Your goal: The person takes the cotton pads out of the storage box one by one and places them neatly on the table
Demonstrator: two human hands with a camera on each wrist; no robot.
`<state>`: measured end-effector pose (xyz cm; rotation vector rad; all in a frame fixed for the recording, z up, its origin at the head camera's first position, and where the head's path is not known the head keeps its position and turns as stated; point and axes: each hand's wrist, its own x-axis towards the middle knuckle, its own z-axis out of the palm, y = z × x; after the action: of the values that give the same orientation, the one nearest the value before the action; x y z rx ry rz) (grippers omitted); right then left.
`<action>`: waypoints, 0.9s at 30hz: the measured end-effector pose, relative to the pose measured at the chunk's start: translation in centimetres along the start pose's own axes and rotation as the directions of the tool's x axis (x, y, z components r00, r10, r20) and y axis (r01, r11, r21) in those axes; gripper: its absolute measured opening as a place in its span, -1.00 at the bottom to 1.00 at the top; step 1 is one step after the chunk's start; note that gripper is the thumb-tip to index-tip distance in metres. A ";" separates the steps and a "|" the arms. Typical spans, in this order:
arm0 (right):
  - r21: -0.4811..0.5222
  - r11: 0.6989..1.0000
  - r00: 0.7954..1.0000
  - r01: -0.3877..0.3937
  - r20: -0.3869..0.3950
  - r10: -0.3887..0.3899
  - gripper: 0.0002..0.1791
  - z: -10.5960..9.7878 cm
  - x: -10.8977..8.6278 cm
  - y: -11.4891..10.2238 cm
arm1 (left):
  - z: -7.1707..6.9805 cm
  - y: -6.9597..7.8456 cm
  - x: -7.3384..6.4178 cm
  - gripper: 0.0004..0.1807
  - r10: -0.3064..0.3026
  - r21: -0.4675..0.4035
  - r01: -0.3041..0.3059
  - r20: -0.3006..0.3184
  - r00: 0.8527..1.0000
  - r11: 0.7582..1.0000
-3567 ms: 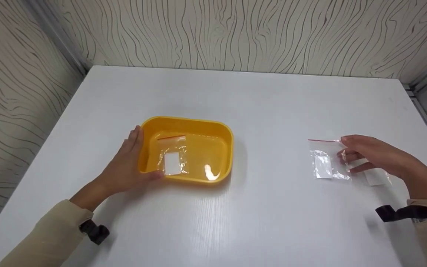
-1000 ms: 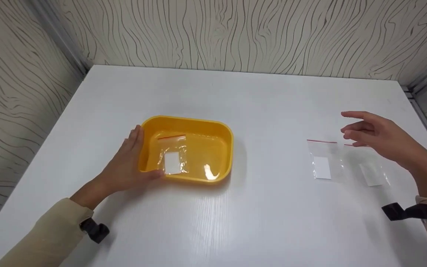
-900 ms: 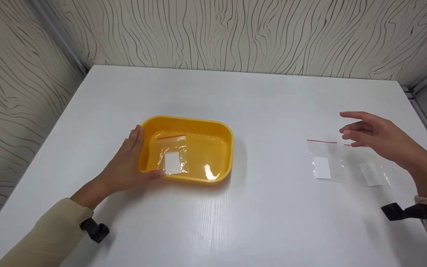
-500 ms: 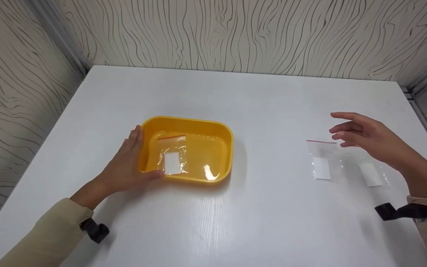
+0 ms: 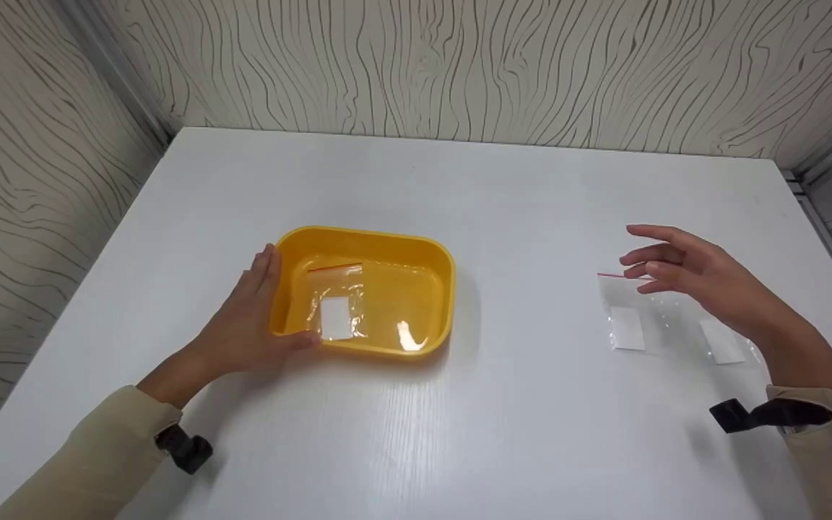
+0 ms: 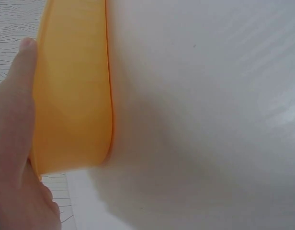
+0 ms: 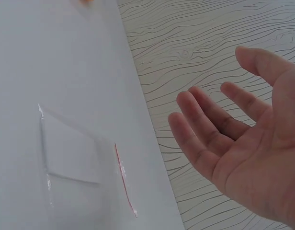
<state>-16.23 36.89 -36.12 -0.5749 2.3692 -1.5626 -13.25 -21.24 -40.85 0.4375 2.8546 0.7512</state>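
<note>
My left hand (image 5: 246, 318) holds the left end of a yellow plastic tub (image 5: 452, 303), thumb over the near rim and fingers along the left side. In the left wrist view the thumb lies along the rim of the tub (image 6: 73, 86). Inside the tub lies a clear zip bag (image 5: 336, 303) with a red seal line and a white insert. My right hand (image 5: 705, 282) hovers above two similar bags, fingers spread and loosely bent, holding nothing. Flat on the table are the nearer-left bag (image 5: 627, 329) and the right-hand bag (image 5: 724, 342), whose top the hand hides.
The white table (image 5: 416, 433) runs back to a wall (image 5: 430, 72) with a wood-grain pattern. More patterned wall (image 5: 19, 217) rises on the left. A black wrist strap (image 5: 777, 415) sits on the right sleeve.
My right hand, at the bags 3.6 s ago, has lifted off them. Over the last second it drifts left and slightly nearer. The left hand and tub have kept their place.
</note>
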 end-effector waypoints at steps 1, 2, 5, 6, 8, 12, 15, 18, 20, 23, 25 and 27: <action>0.010 1.000 1.000 -0.001 0.004 0.001 -0.43 0.1 0.0 0.1 | 0.0 0.0 0.0 0.41 0.000 -0.001 0.000 0.001 1.000 1.000; 0.022 1.000 1.000 -0.002 0.007 0.001 -0.43 0.2 0.1 0.2 | -0.1 0.1 0.0 0.41 0.001 -0.002 -0.001 0.002 1.000 1.000; 0.068 0.998 1.000 0.005 0.014 -0.006 -0.43 0.5 0.2 0.4 | -0.1 0.1 0.0 0.42 0.003 -0.002 -0.002 0.003 1.000 1.000; 0.090 0.996 1.000 0.014 0.020 -0.016 -0.43 0.6 0.3 0.5 | -0.1 0.1 0.0 0.42 0.003 -0.003 -0.003 0.003 1.000 1.000; 0.128 0.991 0.999 0.024 0.036 -0.029 -0.42 0.7 0.5 0.7 | 0.0 0.0 0.0 0.42 0.004 0.000 -0.004 0.001 1.000 1.000; 0.206 0.977 0.996 0.050 0.066 -0.064 -0.41 1.1 0.9 0.9 | 0.1 0.0 0.0 0.42 -0.003 0.004 0.003 0.003 1.000 1.000; 0.234 0.971 0.994 0.058 0.074 -0.077 -0.41 1.5 1.0 0.8 | 0.1 -0.1 0.0 0.43 -0.006 0.008 0.006 0.004 1.000 1.000; 0.225 0.973 0.993 0.057 0.088 -0.078 -0.41 1.8 1.2 0.7 | 0.1 -0.1 0.0 0.43 0.005 0.008 -0.005 -0.005 1.000 1.000; 0.219 0.974 0.992 0.058 0.099 -0.081 -0.41 2.0 1.2 0.7 | 0.1 -0.1 0.0 0.43 0.013 0.008 -0.013 -0.011 1.000 1.000; 0.235 0.970 0.988 0.066 0.123 -0.097 -0.40 2.2 1.4 0.8 | 0.1 0.0 0.0 0.42 0.015 0.009 -0.015 -0.010 1.000 1.000; 0.257 0.963 0.983 0.076 0.143 -0.116 -0.40 2.2 1.6 0.8 | 0.1 0.0 0.0 0.42 0.012 0.012 -0.012 -0.009 1.000 1.000; 0.279 0.957 0.978 0.080 0.164 -0.130 -0.39 2.3 1.8 0.8 | 0.1 0.0 0.0 0.42 0.010 0.012 -0.010 -0.008 1.000 1.000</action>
<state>-17.07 34.43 -37.74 -0.7551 1.9781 -1.7599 -13.22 -21.25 -40.91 0.4516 2.8679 0.7399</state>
